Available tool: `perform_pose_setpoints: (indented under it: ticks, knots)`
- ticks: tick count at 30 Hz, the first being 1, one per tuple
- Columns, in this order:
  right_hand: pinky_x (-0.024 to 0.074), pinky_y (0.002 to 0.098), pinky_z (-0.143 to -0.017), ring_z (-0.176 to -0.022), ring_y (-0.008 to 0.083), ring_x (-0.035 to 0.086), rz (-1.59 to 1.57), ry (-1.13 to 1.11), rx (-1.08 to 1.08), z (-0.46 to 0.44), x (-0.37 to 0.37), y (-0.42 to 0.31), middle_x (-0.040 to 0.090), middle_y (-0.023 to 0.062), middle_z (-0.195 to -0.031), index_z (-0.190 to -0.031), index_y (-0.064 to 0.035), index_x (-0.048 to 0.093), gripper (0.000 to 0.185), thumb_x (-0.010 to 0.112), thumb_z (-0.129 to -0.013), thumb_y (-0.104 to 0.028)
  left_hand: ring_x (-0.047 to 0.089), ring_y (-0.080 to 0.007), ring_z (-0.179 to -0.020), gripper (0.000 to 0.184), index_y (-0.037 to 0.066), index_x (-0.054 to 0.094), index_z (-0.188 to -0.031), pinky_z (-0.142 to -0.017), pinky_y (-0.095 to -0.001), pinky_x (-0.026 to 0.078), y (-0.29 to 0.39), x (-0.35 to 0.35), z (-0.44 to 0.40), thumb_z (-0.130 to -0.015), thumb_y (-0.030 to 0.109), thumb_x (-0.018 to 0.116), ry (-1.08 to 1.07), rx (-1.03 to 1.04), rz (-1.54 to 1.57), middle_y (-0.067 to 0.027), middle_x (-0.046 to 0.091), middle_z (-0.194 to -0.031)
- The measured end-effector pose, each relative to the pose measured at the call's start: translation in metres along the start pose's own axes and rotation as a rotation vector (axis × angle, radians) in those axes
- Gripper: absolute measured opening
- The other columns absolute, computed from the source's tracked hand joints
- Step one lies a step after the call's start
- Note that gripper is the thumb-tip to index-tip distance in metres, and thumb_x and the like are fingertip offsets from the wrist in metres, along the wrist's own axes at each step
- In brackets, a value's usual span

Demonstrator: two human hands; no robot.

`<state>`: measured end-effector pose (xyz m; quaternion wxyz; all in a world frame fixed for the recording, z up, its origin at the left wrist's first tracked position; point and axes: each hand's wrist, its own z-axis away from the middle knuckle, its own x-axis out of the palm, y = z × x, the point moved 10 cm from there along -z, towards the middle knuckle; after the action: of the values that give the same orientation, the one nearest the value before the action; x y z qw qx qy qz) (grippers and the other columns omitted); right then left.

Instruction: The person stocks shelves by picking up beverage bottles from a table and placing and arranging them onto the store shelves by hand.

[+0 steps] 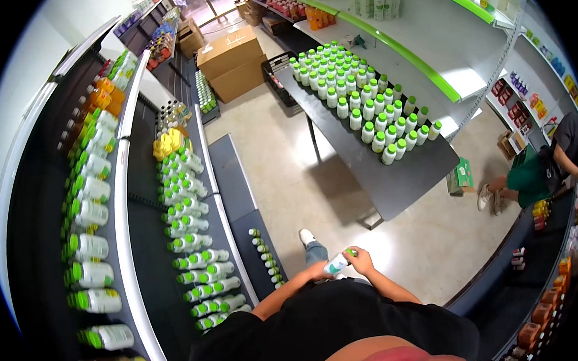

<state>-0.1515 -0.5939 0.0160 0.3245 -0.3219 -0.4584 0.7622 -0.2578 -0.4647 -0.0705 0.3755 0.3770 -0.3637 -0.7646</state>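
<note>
In front of my waist I hold a white bottle (336,263) with a green cap, tilted with its cap toward the upper right. My left hand (316,270) is closed around its lower part. My right hand (360,260) is closed at the cap end, and its fingers partly hide the green cap. Ahead of me, several rows of similar white, green-capped bottles (368,133) stand on a dark table (394,188).
To my left, a shelf (126,208) carries many similar bottles (88,246). Cardboard boxes (233,59) and a black crate (272,77) sit beyond the table. White shelving (419,49) stands behind it. At the right is another person (531,181) near a green box (462,175).
</note>
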Motion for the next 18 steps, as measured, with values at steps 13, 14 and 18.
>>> perform_pose_setpoints:
  ticks: [13, 14, 18]
  knots:
    - [0.0539, 0.0316, -0.067, -0.069, 0.0166, 0.068, 0.086, -0.002, -0.158, -0.249, 0.025, -0.193, 0.07, 0.0111, -0.078, -0.105, 0.0001, 0.067, 0.035, 0.073, -0.088, -0.031, 0.065, -0.032, -0.09, 0.053, 0.003, 0.061, -0.102, -0.083, -0.04, 0.05, 0.047, -0.319, -0.078, -0.064, 0.032, 0.084, 0.259, 0.01, 0.07, -0.0184, 0.068, -0.097]
    - [0.054, 0.0316, -0.067, -0.07, 0.017, 0.069, 0.121, 0.055, -0.189, -0.259, 0.021, -0.215, 0.071, 0.0117, -0.079, -0.105, -0.0002, 0.067, 0.036, 0.072, -0.089, -0.032, 0.065, -0.0319, -0.09, 0.053, 0.002, 0.061, -0.102, -0.083, -0.0399, 0.05, 0.052, -0.34, -0.087, -0.064, 0.031, 0.084, 0.261, 0.016, 0.048, -0.0183, 0.068, -0.097]
    - [0.0534, 0.0306, -0.073, -0.079, 0.0146, 0.068, 0.066, 0.206, -0.235, -0.302, 0.007, -0.26, 0.071, 0.0095, -0.088, -0.109, -0.0024, 0.067, 0.033, 0.073, -0.089, -0.028, 0.065, -0.0316, -0.089, 0.055, 0.002, 0.062, -0.104, -0.082, -0.0395, 0.05, 0.072, -0.418, -0.126, -0.062, 0.029, 0.084, 0.266, 0.029, -0.029, -0.0178, 0.068, -0.096]
